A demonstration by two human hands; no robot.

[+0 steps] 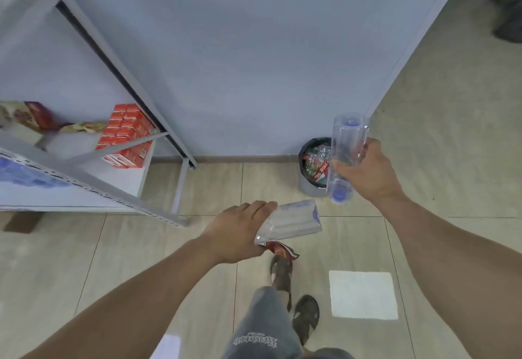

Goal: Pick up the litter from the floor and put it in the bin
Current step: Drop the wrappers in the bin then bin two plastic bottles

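Your way to the bin (306, 186) lies over bare floor (214, 186); the shelf rack (180, 189) stands well to its left; wall (240, 76) directly behind.

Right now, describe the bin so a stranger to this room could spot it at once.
Start at the big pale wall ahead and follow it down to the brown skirting where it meets the tiled floor. Near the wall's right corner stands the bin, a small round grey tub lined with a black bag and stuffed with wrappers. It is the only container on the floor; the red boxes sit on the metal shelf far left.
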